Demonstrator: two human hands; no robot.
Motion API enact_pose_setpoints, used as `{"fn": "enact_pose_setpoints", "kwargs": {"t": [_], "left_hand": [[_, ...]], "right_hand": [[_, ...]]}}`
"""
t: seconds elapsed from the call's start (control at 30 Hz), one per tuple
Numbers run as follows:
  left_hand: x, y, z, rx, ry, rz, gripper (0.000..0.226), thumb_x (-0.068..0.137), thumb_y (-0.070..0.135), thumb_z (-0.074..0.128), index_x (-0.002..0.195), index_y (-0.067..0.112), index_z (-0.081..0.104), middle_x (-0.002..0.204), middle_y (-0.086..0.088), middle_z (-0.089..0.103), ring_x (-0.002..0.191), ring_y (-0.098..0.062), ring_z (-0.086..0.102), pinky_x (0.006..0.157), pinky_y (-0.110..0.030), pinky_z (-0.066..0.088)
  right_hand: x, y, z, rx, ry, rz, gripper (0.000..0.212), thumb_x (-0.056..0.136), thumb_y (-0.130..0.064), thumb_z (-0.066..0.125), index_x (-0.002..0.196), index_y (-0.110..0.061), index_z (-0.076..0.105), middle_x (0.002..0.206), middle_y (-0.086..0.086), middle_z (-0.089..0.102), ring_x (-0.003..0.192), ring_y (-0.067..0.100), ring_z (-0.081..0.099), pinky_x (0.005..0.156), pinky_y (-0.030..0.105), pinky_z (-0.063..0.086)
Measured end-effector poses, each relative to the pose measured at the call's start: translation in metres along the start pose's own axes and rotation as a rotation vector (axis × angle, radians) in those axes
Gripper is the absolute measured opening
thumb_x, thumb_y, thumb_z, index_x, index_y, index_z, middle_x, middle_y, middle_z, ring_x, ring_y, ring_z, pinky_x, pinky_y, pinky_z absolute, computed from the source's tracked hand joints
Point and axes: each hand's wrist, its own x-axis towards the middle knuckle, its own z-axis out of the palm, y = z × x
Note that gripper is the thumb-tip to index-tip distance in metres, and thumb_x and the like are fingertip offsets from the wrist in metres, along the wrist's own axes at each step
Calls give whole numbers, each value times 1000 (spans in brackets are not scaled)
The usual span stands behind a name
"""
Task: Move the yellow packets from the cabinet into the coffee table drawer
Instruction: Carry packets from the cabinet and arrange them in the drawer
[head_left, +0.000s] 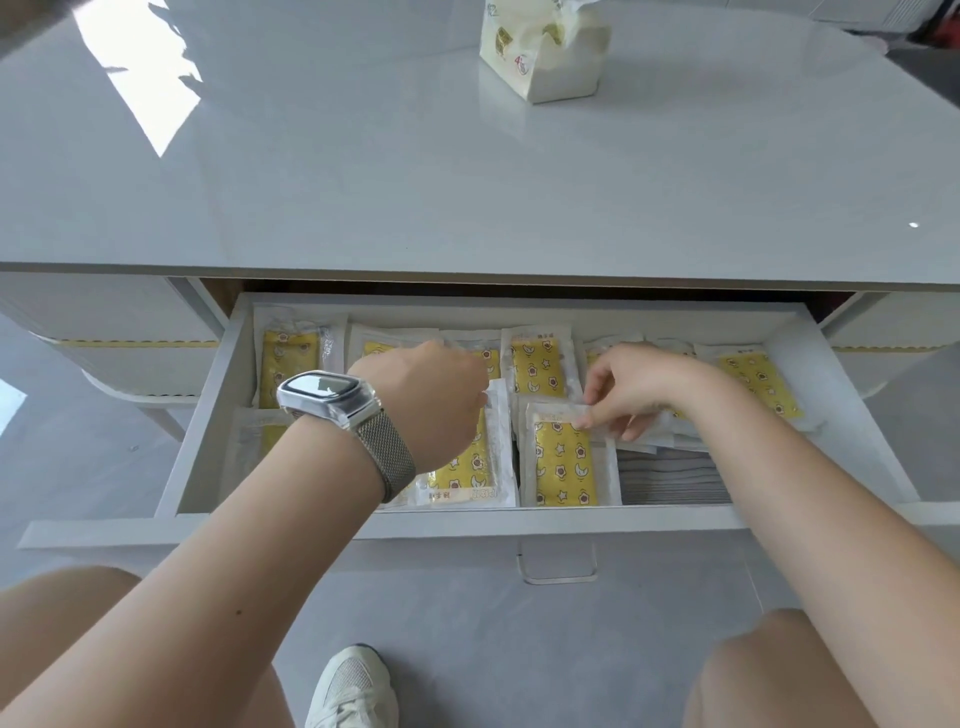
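Note:
The white coffee table drawer (363, 525) stands pulled out below the table edge. Several yellow packets with star and moon prints lie inside it in two rows. My right hand (631, 387) pinches the top edge of a front-row yellow packet (563, 465). My left hand (431, 397), with a watch on its wrist, is inside the drawer with curled fingers over another front packet (475, 470); whether it grips that packet is hidden by the back of the hand. More packets (537, 364) lie in the back row.
A glossy white tabletop (467, 171) overhangs the drawer's rear. A cream tissue pack (543, 52) stands on it at the back. Grey folded material (670, 475) fills the drawer's front right. The drawer's metal handle (557, 569) hangs over the grey floor by my knees and shoe.

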Motion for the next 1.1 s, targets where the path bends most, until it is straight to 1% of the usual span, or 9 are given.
{"fn": "enact_pose_setpoints", "kwargs": {"t": [0.17,0.23,0.3,0.4,0.53,0.7,0.9,0.97,1.1], "left_hand": [[0,16,13,37,-75,-47,27,103,28,38,122,23,57,103,5,63,82,-14,61,51,-23,39],[-3,28,13,20,-75,-37,26,104,29,37,121,24,56,101,8,61,78,-15,58,48,-23,30],[-3,34,6,-62,-31,-20,29,104,33,32,121,26,55,103,7,63,82,-18,61,52,-25,33],[1,32,-2,-155,38,-72,26,103,27,35,122,24,52,108,5,62,96,-21,61,69,-30,39],[0,28,-4,-281,-32,-146,28,99,21,41,124,21,54,118,4,60,110,-23,55,89,-35,43],[-54,14,-17,-375,127,-163,40,66,4,76,105,15,71,101,-1,71,87,-25,67,67,-37,56],[-180,7,-70,-487,-178,-315,63,47,5,83,106,21,71,102,3,69,79,-22,69,59,-33,56],[-195,-6,-106,-477,-225,-346,63,53,4,80,112,22,68,106,3,67,82,-25,68,63,-35,55],[-199,-35,-192,-366,-157,-319,56,93,12,45,145,31,34,140,7,46,123,-20,49,96,-31,40]], "right_hand": [[3,17,-16,59,213,36,27,81,-32,78,100,-18,64,96,9,67,73,20,68,63,37,62],[7,25,-20,77,281,65,18,85,-37,73,92,-23,64,90,10,68,69,24,70,67,41,62],[10,26,-21,26,359,42,14,85,-40,70,81,-28,63,80,8,70,62,25,69,65,38,61],[11,21,-13,-48,446,-8,13,83,-39,68,79,-27,67,80,-2,69,72,20,64,64,27,51],[2,19,0,-54,378,57,13,81,-39,69,82,-26,67,80,-4,69,75,17,62,70,29,54],[-54,-14,-14,-140,199,128,11,85,-41,64,83,-30,66,82,-7,65,74,17,62,65,26,50],[-159,-62,-53,-235,98,192,17,87,-29,59,102,-29,65,99,-8,67,94,19,61,73,29,48],[-195,-83,-70,-246,73,200,22,87,-28,59,109,-28,64,101,-9,66,97,19,61,75,29,48],[-269,-143,-108,-288,77,177,28,88,-29,57,116,-29,62,112,-8,65,104,18,59,74,26,43]]}}
